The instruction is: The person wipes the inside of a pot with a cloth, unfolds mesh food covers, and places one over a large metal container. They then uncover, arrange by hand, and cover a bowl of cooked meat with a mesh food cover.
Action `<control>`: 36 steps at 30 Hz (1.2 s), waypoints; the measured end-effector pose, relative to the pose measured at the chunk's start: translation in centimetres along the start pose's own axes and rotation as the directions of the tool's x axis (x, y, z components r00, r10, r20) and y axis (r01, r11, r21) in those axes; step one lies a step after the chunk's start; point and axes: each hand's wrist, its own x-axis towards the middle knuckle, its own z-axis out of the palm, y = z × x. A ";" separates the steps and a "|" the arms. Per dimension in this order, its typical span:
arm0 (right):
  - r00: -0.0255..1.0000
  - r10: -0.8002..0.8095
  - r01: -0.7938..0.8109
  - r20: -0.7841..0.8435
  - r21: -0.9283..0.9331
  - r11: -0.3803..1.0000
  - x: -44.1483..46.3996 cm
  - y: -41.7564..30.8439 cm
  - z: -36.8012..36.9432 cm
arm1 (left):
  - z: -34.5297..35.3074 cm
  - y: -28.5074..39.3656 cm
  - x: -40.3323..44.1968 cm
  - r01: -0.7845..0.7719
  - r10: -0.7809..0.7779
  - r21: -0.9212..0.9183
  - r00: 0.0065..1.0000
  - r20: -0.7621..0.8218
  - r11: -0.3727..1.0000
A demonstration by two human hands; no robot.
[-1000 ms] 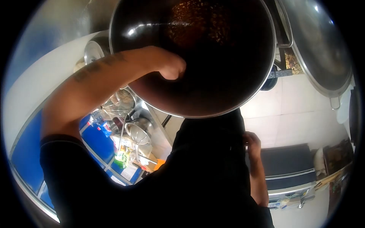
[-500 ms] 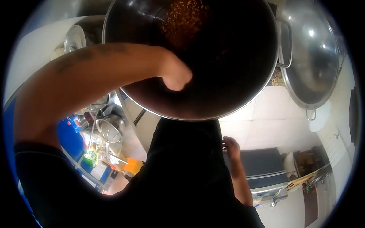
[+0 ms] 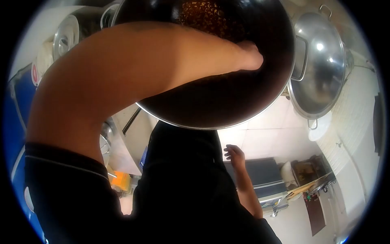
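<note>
Left hand curls inside the wok, any grip hidden; right hand hangs released; flecked contents lie far inside, how finished unclear.

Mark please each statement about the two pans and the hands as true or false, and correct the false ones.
1. The left hand is over the inside of the dark pan. True.
2. The right hand grips a handle of the dark pan. False: it is apart from the dark pan, with its fingers free.
3. The steel pan is to the left of the dark pan. False: it is to the right.
4. Light flakes are inside the dark pan. True.
</note>
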 end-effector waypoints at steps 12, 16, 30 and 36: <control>0.990 -0.137 0.135 0.028 0.065 0.989 1.4 0.2 3.1 | -4.3 -6.0 -10.2 -0.360 -0.236 0.697 0.761 0.604 0.621; 0.980 -0.200 0.195 0.008 0.186 0.963 3.0 1.5 4.1 | -7.8 -6.3 -13.9 -0.390 -0.315 0.803 0.772 0.552 0.451; 0.996 -0.086 0.082 -0.018 0.559 0.825 7.5 8.6 6.3 | -6.5 -10.7 -10.8 -0.371 -0.150 0.738 0.833 0.533 0.563; 0.996 -0.093 0.084 -0.012 0.559 0.825 7.6 7.9 5.9 | -8.3 -10.8 -9.4 -0.339 -0.291 0.843 0.829 0.477 0.418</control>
